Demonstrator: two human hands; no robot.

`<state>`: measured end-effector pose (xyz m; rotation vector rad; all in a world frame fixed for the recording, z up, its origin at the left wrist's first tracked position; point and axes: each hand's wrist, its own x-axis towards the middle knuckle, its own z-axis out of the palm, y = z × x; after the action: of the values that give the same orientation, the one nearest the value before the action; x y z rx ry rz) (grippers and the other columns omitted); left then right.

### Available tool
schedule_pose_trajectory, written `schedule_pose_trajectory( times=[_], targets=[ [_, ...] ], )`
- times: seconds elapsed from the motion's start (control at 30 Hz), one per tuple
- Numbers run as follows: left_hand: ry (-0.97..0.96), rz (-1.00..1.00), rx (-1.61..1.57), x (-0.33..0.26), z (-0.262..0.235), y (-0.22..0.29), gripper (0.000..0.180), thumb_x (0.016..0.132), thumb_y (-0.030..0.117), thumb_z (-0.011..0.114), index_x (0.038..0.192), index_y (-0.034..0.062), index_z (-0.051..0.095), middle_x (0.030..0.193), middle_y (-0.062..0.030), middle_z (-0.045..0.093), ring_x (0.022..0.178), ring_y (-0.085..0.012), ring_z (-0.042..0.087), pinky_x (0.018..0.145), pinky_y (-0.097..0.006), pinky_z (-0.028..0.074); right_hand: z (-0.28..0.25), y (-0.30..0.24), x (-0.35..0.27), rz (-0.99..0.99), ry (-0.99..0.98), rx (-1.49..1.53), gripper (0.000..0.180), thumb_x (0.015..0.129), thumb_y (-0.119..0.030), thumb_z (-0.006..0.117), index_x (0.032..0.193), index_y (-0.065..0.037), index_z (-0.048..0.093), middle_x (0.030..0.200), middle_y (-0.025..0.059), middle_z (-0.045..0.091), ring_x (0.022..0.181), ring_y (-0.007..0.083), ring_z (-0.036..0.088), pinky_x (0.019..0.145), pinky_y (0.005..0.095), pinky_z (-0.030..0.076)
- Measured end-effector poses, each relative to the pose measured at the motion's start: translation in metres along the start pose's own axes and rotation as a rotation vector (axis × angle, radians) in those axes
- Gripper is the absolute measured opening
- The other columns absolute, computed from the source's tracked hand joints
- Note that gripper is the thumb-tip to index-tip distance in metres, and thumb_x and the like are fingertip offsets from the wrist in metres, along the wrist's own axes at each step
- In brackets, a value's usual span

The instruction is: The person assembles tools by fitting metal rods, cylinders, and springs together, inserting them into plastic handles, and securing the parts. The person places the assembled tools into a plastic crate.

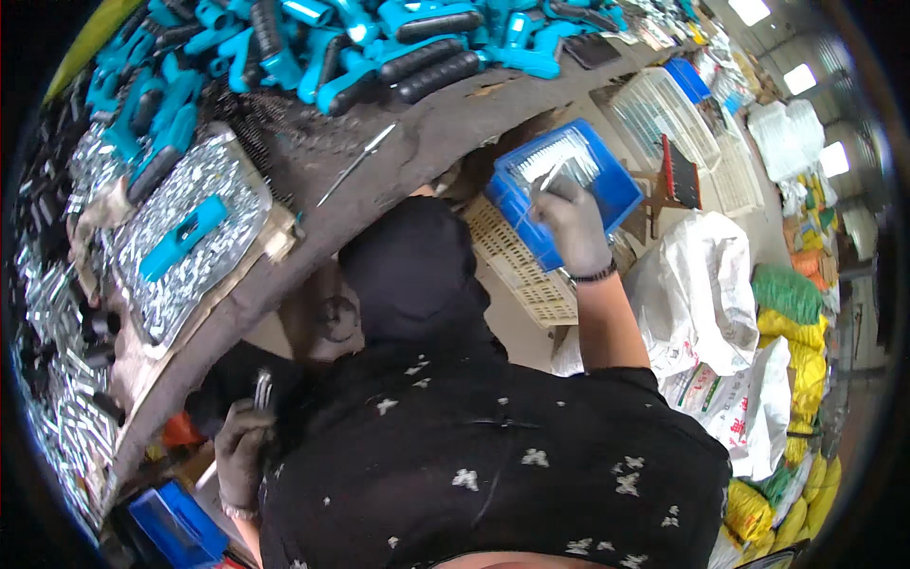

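Observation:
My right hand [575, 232], in a pale glove, reaches over a blue plastic bin [621, 194] at the right. Its fingers are closed on a slim shiny metal piece [549, 177], whose exact kind I cannot make out. Many thin silvery metal rods [569, 152] lie side by side in that bin. Low at the left, my gloved left hand [244, 446] is closed around a few short shiny metal pieces [263, 387] that stick up past the fingers.
Teal-and-black tool housings [431, 57] are heaped on the workbench [313, 223]. A screwdriver [357, 163] lies near its edge. One teal part [185, 237] rests on a tray of small metal pieces [218, 175]. A cream crate [521, 270] and white sacks [697, 284] stand at the right.

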<state>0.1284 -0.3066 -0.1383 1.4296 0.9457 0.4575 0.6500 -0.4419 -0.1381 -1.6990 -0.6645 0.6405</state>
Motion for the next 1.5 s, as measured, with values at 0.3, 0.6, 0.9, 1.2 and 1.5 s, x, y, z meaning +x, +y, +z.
schedule_pose_trajectory(
  times=[0.3,0.6,0.9,1.2,1.5],
  targets=[
    [0.084,0.159,0.232,0.023,0.063,0.054,0.02,0.087,0.016,0.071,0.099,-0.0001,0.072,0.098,-0.0096,0.064,0.089,-0.019,0.06,0.081,-0.032,0.047,0.209,-0.059,-0.101,0.136,-0.874,0.541,0.009,0.093,-0.01,0.067,0.099,-0.005,0.063,0.087,0.0018,0.067,0.076,0.0076,0.06,0.067,0.0231,0.048],
    [0.279,0.043,-0.049,-0.031,0.038,0.027,0.034,0.103,0.028,0.052,0.097,-0.0005,0.069,0.106,-0.0001,0.061,0.07,-0.0048,0.054,0.061,-0.021,0.044,0.257,-0.068,-0.121,0.16,-1.106,0.353,0.021,0.088,-0.012,0.075,0.104,-0.001,0.065,0.088,0.004,0.069,0.078,0.0096,0.066,0.067,0.0243,0.053],
    [0.273,-0.094,-0.076,-0.032,0.035,0.036,0.031,0.105,0.031,0.048,0.097,0.0063,0.065,0.073,0.0034,0.058,0.061,-0.003,0.05,0.058,-0.02,0.041,0.248,-0.075,-0.112,0.065,-1.165,0.113,0.027,0.087,-0.008,0.074,0.11,0.002,0.065,0.088,0.0044,0.069,0.079,0.0092,0.065,0.073,0.0244,0.053],
    [0.247,-0.015,-0.164,-0.031,0.035,0.02,0.016,0.096,0.01,0.058,0.11,0.0032,0.059,0.09,-0.0017,0.063,0.07,-0.0052,0.054,0.059,-0.021,0.043,0.231,-0.069,-0.111,-0.008,-0.81,0.108,0.014,0.09,-0.009,0.069,0.101,0.0,0.068,0.081,-0.0013,0.064,0.069,0.0044,0.056,0.061,0.0214,0.045],
    [0.123,-0.121,-0.184,-0.039,0.012,0.027,0.032,0.083,0.001,0.066,0.113,-0.0024,0.054,0.094,-0.0082,0.066,0.07,-0.0079,0.059,0.06,-0.023,0.047,0.22,-0.07,-0.084,-0.299,-0.66,-0.037,0.013,0.083,-0.011,0.077,0.086,-0.003,0.067,0.073,-0.0043,0.06,0.068,0.0026,0.05,0.061,0.0213,0.041]
  ],
)
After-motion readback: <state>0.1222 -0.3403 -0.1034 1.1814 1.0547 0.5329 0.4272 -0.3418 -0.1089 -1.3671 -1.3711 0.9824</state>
